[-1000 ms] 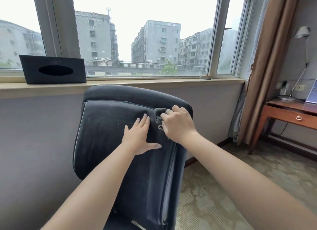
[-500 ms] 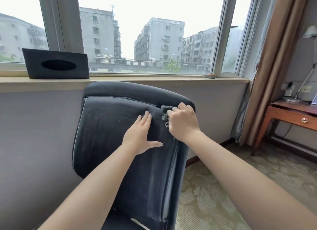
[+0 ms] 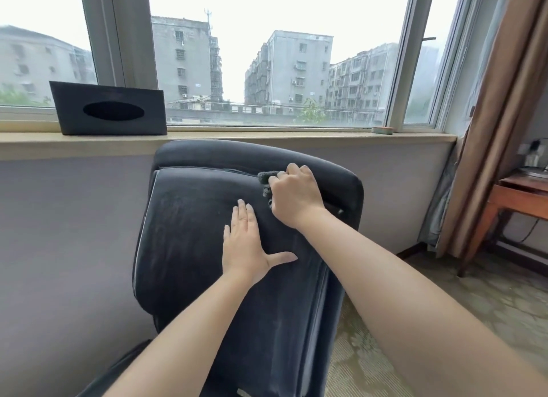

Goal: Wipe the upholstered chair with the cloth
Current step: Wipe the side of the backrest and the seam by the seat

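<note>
the dark upholstered chair [image 3: 207, 233] stands with its back to the wall under the window sill [image 3: 267, 137]. the left hand [image 3: 249, 242] lies flat on the backrest, fingers [image 3: 241, 216] released and spread, thumb out to the side. the right hand [image 3: 296, 195] is clenched around a bunched grey cloth [image 3: 266, 181], pressing it against the backrest's upper right corner near the seam. a black tissue box [image 3: 109, 110] sits on the sill.

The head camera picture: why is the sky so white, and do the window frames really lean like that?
Head view: the sky beyond the window is blown out to plain white, while the dark chair stays dim with soft, shadowless daylight. Head view: the wide lens bends the edges, so the frames and curtain tilt. Head view: the right hand gripping the cloth looks slightly soft.
</note>
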Tool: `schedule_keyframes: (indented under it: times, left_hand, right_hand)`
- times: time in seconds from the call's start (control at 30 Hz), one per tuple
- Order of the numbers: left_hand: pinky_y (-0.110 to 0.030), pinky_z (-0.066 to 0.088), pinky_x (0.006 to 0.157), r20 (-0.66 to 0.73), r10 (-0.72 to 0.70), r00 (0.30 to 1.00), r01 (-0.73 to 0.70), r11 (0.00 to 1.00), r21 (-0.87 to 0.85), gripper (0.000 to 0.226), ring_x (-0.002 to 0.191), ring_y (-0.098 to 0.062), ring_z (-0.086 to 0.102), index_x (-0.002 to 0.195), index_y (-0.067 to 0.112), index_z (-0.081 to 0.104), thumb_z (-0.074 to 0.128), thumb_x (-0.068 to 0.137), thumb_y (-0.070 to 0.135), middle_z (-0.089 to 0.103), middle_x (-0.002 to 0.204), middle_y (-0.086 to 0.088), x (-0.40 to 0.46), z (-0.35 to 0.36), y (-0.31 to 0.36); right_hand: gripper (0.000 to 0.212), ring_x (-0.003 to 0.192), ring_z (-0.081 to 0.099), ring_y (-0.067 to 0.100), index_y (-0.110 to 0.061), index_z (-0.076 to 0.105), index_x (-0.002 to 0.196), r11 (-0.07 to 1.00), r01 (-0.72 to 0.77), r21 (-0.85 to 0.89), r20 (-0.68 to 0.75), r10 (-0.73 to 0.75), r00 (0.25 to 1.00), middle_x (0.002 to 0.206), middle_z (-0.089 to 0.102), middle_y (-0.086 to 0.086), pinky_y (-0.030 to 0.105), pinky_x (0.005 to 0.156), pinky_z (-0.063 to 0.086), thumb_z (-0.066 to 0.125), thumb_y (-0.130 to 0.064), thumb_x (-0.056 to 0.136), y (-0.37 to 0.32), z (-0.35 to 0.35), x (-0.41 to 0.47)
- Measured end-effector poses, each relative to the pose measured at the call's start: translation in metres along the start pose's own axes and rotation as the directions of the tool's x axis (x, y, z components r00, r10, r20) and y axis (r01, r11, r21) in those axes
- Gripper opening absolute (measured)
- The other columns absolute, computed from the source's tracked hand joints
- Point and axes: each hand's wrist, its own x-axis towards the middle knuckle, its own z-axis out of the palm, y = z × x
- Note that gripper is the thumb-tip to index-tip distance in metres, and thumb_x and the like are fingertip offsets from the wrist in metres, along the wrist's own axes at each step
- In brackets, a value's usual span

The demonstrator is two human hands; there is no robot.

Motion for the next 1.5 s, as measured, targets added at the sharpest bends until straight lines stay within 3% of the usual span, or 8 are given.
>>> schedule_keyframes:
  times: [0.2,0.37,0.6,0.97,1.13,1.33,1.43,1.5]
  left_hand:
    - [-0.046,0.01,0.119,0.1,-0.008,0.995,-0.002,0.995,0.098,0.136,0.146,-0.019,-0.014,0.15,0.005,-0.012,0.06,0.06,0.079,-0.019,0.158,-0.007,-0.005,-0.014,0.006]
    - [-0.05,0.01,0.118,0.191,0.004,0.982,-0.039,0.983,0.18,0.135,0.147,-0.022,-0.011,0.15,0.008,-0.014,0.057,0.062,0.081,-0.021,0.158,-0.005,-0.012,-0.027,0.012]
    - [-0.055,0.012,0.116,0.265,0.026,0.964,-0.075,0.981,0.176,0.126,0.147,-0.025,-0.009,0.15,0.019,-0.017,0.062,0.067,0.074,-0.028,0.156,0.001,-0.01,-0.042,0.009]
    - [-0.052,0.013,0.117,0.15,0.134,0.979,-0.159,0.973,0.168,0.121,0.147,-0.018,-0.008,0.152,0.021,-0.009,0.062,0.069,0.072,-0.019,0.157,0.011,0.026,-0.043,-0.026]
    - [-0.056,0.001,0.116,0.106,0.126,0.986,-0.152,0.942,0.3,0.127,0.145,-0.03,-0.016,0.15,0.02,-0.017,0.051,0.063,0.084,-0.026,0.156,0.007,0.034,-0.033,-0.037]
    - [-0.061,0.004,0.113,0.165,0.065,0.984,-0.099,0.973,0.208,0.136,0.144,-0.031,-0.02,0.148,0.021,-0.023,0.06,0.058,0.081,-0.033,0.153,0.007,0.045,-0.031,-0.039]
    - [-0.063,0.006,0.113,0.19,0.042,0.981,-0.08,0.977,0.199,0.137,0.144,-0.028,-0.021,0.148,0.022,-0.022,0.062,0.057,0.081,-0.033,0.153,0.01,0.043,-0.035,-0.037]
    - [-0.064,0.006,0.113,0.223,0.016,0.975,-0.066,0.974,0.215,0.138,0.145,-0.028,-0.019,0.148,0.022,-0.023,0.062,0.057,0.081,-0.032,0.153,0.012,0.041,-0.041,-0.035]
  right_hand:
    - [0.023,0.106,0.047,0.026,-0.013,0.06,0.104,0.998,0.043,0.04,-0.027,-0.042,0.999,0.107,0.062,0.002,0.035,0.087,0.033,0.047,-0.026,0.092,0.008,-0.011,-0.023]
    - [0.011,0.066,0.055,0.026,-0.016,0.065,0.067,0.998,-0.053,-0.038,-0.152,0.047,0.987,0.065,0.063,-0.001,0.031,0.058,0.041,0.075,-0.02,0.064,0.036,-0.017,-0.074]
    - [0.012,0.065,0.054,0.027,-0.013,0.066,0.067,0.996,-0.083,-0.021,-0.195,0.077,0.978,0.066,0.063,0.001,0.032,0.057,0.041,0.076,-0.02,0.064,0.041,-0.024,-0.101]
    - [0.026,0.058,0.054,0.027,-0.012,0.059,0.054,0.997,-0.07,-0.023,-0.135,0.066,0.989,0.051,0.057,0.003,0.03,0.055,0.042,0.082,-0.022,0.046,0.017,-0.009,-0.043]
    - [0.024,0.059,0.053,0.026,-0.015,0.06,0.054,0.996,-0.065,-0.067,-0.184,0.052,0.982,0.052,0.058,0.001,0.028,0.057,0.04,0.079,-0.027,0.048,0.007,0.007,-0.02]
    - [0.02,0.062,0.055,0.025,-0.015,0.062,0.056,0.997,-0.071,-0.003,-0.181,0.069,0.981,0.054,0.059,0.002,0.028,0.06,0.043,0.079,-0.024,0.05,-0.006,0.018,0.0]
    - [0.013,0.077,0.056,0.024,-0.016,0.068,0.073,0.997,-0.079,-0.017,-0.13,0.076,0.989,0.071,0.067,0.002,0.032,0.07,0.042,0.068,-0.029,0.072,-0.014,0.015,0.006]
    - [0.025,0.094,0.054,0.026,-0.014,0.067,0.093,0.999,-0.047,0.016,-0.07,0.048,0.996,0.093,0.067,0.005,0.035,0.082,0.039,0.054,-0.034,0.088,-0.015,0.01,0.003]
